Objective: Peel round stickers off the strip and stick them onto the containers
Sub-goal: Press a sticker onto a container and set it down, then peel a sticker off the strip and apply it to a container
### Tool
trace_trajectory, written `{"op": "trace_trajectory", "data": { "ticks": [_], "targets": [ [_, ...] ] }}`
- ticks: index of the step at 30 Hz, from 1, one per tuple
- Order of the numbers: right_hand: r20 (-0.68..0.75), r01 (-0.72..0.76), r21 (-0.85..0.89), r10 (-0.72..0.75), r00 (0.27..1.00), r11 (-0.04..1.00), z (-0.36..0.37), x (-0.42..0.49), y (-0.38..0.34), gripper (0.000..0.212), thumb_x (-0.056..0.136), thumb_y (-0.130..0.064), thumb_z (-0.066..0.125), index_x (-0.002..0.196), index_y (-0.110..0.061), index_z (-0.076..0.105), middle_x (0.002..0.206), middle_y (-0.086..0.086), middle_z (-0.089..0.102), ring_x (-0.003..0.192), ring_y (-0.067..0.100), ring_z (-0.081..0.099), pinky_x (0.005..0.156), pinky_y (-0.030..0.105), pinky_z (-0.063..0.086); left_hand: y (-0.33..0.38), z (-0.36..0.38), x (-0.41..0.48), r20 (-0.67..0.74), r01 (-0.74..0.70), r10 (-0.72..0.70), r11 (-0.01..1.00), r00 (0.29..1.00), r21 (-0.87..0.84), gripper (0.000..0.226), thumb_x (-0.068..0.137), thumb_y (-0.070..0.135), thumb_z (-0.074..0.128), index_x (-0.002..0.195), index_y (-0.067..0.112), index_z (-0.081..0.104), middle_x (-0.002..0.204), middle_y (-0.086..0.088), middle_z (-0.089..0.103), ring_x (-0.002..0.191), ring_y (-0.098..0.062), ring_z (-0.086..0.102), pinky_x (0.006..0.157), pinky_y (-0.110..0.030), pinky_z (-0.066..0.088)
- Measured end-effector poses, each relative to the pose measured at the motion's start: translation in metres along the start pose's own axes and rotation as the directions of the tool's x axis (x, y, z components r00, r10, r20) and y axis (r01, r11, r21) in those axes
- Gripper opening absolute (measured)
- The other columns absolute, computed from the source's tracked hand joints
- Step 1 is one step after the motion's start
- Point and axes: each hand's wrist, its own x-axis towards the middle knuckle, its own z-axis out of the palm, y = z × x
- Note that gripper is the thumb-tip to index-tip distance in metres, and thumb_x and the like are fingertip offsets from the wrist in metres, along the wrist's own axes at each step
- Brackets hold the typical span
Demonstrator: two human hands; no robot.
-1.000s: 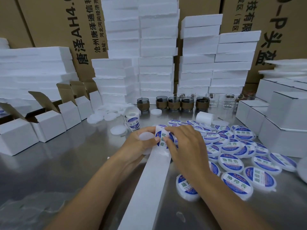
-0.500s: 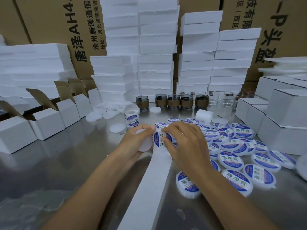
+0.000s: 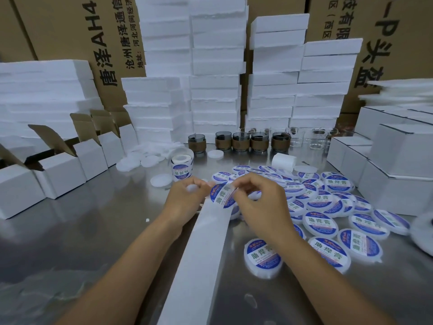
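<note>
A long white backing strip runs from the bottom of the view up to my hands at the table's middle. At its top end a round blue-and-white sticker is partly lifted off the strip. My right hand pinches the sticker's upper edge between thumb and fingers. My left hand grips the strip's top together with a plain white round container, mostly hidden by its fingers. Several labelled containers lie to the right.
A sticker roll stands behind my left hand, with bare white lids beside it. Open white boxes line the left, closed ones the right. Brown-sleeved glass jars and foam stacks fill the back.
My right hand has lifted the sticker further off the strip, so its face now tilts up and shows more. Both hands have risen slightly.
</note>
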Motion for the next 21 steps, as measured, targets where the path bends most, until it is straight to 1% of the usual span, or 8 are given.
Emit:
{"op": "trace_trajectory", "data": {
  "ticks": [2, 5, 9, 11, 14, 16, 19, 21],
  "targets": [
    [-0.026, -0.093, 0.168, 0.098, 0.995, 0.981, -0.002, 0.003, -0.003, 0.020, 0.081, -0.008, 0.061, 0.070, -0.025, 0.065, 0.070, -0.008, 0.066, 0.066, 0.001, 0.058, 0.062, 0.013, 0.046, -0.003, -0.001, 0.000, 0.000, 0.005, -0.005, 1.000, 1.000, -0.015, 0.017, 0.083, 0.026, 0.068, 0.068, 0.018, 0.067, 0.066, 0.002, 0.071, 0.060, -0.011, 0.064, 0.054, -0.024, 0.050],
    [-0.035, -0.231, 0.396, 0.266, 0.963, 0.889, -0.006, 0.008, -0.005, 0.021, 0.083, -0.004, 0.058, 0.073, -0.020, 0.065, 0.064, -0.008, 0.066, 0.056, 0.001, 0.059, 0.054, 0.012, 0.045, -0.003, -0.001, 0.001, -0.027, 0.009, -0.010, 0.999, 1.000, -0.041, 0.025, 0.082, 0.029, 0.069, 0.058, 0.025, 0.066, 0.067, 0.002, 0.069, 0.062, -0.012, 0.062, 0.053, -0.024, 0.050],
    [0.032, -0.335, 0.570, 0.387, 0.921, 0.751, -0.010, 0.011, -0.009, 0.021, 0.085, -0.006, 0.058, 0.073, -0.020, 0.067, 0.061, -0.006, 0.066, 0.052, 0.005, 0.058, 0.056, 0.019, 0.047, 0.007, -0.005, 0.006, -0.171, -0.022, -0.019, 0.972, 0.985, -0.233, 0.019, 0.088, 0.032, 0.063, 0.076, 0.018, 0.066, 0.084, -0.005, 0.071, 0.078, -0.022, 0.066, 0.070, -0.036, 0.056],
    [0.084, -0.354, 0.628, 0.391, 0.916, 0.693, -0.010, 0.011, -0.012, 0.022, 0.085, -0.009, 0.060, 0.069, -0.022, 0.069, 0.064, -0.005, 0.068, 0.053, 0.006, 0.059, 0.056, 0.019, 0.047, 0.015, -0.009, 0.003, -0.205, -0.081, 0.005, 0.927, 0.979, -0.366, 0.029, 0.085, 0.044, 0.061, 0.077, 0.017, 0.066, 0.079, -0.002, 0.069, 0.073, -0.017, 0.065, 0.060, -0.027, 0.056],
    [0.159, -0.350, 0.670, 0.334, 0.929, 0.655, -0.010, 0.011, -0.016, 0.024, 0.083, -0.014, 0.065, 0.065, -0.027, 0.074, 0.066, -0.007, 0.069, 0.054, 0.006, 0.060, 0.052, 0.016, 0.047, 0.027, -0.012, -0.007, -0.046, -0.043, 0.017, 0.760, 0.999, -0.649, 0.040, 0.068, 0.053, 0.058, 0.075, 0.014, 0.067, 0.078, -0.003, 0.067, 0.074, -0.017, 0.066, 0.058, -0.028, 0.057],
    [0.196, -0.342, 0.668, 0.287, 0.938, 0.661, -0.007, 0.009, -0.018, 0.021, 0.081, -0.017, 0.067, 0.065, -0.029, 0.074, 0.064, -0.007, 0.067, 0.055, 0.005, 0.059, 0.054, 0.017, 0.046, 0.032, -0.011, -0.013, 0.070, 0.009, 0.055, 0.718, 0.996, -0.696, 0.045, 0.067, 0.056, 0.053, 0.072, 0.014, 0.067, 0.081, -0.006, 0.068, 0.076, -0.019, 0.067, 0.061, -0.030, 0.058],
    [0.241, -0.339, 0.634, 0.240, 0.940, 0.695, -0.001, 0.005, -0.020, 0.010, 0.075, -0.023, 0.071, 0.068, -0.029, 0.073, 0.063, -0.005, 0.067, 0.054, 0.006, 0.055, 0.058, 0.021, 0.043, 0.034, -0.004, -0.021, 0.250, 0.128, 0.078, 0.693, 0.965, -0.709, 0.061, 0.082, 0.061, 0.036, 0.088, 0.007, 0.065, 0.090, -0.014, 0.071, 0.079, -0.022, 0.070, 0.066, -0.029, 0.058],
    [0.258, -0.345, 0.634, 0.231, 0.938, 0.692, 0.002, 0.003, -0.021, 0.004, 0.071, -0.024, 0.073, 0.067, -0.027, 0.072, 0.066, -0.002, 0.068, 0.052, 0.007, 0.053, 0.058, 0.022, 0.042, 0.034, 0.001, -0.025, 0.326, 0.204, 0.063, 0.666, 0.943, -0.717, 0.068, 0.088, 0.060, 0.029, 0.094, 0.003, 0.066, 0.089, -0.017, 0.072, 0.076, -0.022, 0.071, 0.064, -0.028, 0.059]
  ]
}}
